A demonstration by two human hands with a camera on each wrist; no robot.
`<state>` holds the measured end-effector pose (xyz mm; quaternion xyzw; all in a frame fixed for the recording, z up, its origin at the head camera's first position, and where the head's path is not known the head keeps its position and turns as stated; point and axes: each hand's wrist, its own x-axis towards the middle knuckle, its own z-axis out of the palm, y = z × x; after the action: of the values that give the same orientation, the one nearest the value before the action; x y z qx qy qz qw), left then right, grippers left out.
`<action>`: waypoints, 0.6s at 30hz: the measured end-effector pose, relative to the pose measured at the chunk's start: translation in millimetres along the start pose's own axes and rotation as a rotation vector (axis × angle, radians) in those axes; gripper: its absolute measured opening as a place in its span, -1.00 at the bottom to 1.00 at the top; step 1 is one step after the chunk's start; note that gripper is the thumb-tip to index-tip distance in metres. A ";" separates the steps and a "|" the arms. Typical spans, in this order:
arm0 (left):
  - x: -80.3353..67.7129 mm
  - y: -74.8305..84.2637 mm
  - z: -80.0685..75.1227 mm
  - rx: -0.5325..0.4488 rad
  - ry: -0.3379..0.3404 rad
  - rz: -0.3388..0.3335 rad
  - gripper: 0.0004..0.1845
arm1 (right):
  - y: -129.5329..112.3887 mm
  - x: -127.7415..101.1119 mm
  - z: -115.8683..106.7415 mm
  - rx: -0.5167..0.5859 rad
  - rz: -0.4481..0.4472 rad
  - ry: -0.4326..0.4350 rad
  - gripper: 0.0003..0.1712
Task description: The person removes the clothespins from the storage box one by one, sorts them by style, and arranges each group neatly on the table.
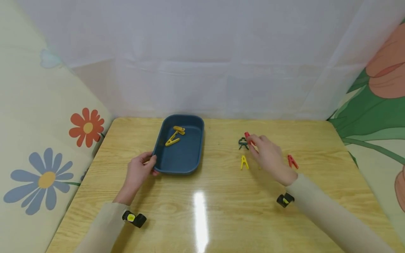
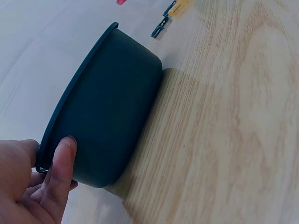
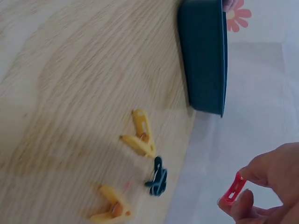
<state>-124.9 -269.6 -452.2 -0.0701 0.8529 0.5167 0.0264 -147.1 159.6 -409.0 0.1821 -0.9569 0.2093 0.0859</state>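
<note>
My left hand (image 1: 139, 169) grips the near left corner of a dark blue-green plastic tray (image 1: 180, 171), thumb and fingers at the rim. Inside the tray lie yellow clothespins (image 1: 172, 140) toward the far left. Raised over the table, my right hand (image 1: 269, 156) pinches a red clothespin (image 3: 233, 189) between thumb and fingertips. Below it on the table are a dark green clip (image 1: 243, 143) and a yellow clothespin (image 1: 244, 162). Another yellow clothespin (image 3: 112, 205) shows in the right wrist view; the right hand mostly hides it in the head view.
A second red clothespin (image 1: 292, 161) lies on the wooden table (image 1: 240, 218), right of the right hand. White cloth (image 1: 221, 70) hangs along the table's back edge. Flower-patterned panels (image 1: 38, 123) stand at both sides.
</note>
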 end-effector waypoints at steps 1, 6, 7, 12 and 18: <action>-0.4 0.0 0.0 0.000 0.000 0.000 -0.56 | 3.9 -2.2 -0.4 -0.002 0.017 0.001 -0.80; -2.3 0.7 0.6 0.000 0.000 0.000 -0.55 | 22.8 -13.9 -4.0 0.009 0.112 0.002 -0.72; -2.7 1.1 0.8 0.001 0.000 0.000 -0.55 | 26.4 -16.7 -5.3 0.011 0.129 0.007 -0.69; -4.5 2.8 1.2 0.001 -0.001 -0.003 -0.54 | 43.2 -30.7 -14.9 0.044 0.225 0.001 -0.44; -5.3 4.2 -0.7 0.005 0.002 0.001 -0.55 | 62.8 -47.2 -28.1 0.003 0.323 -0.026 -0.41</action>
<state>-120.3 -267.8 -447.6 -0.0700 0.8542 0.5145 0.0254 -125.4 239.7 -418.4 0.0287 -0.9745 0.2194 0.0385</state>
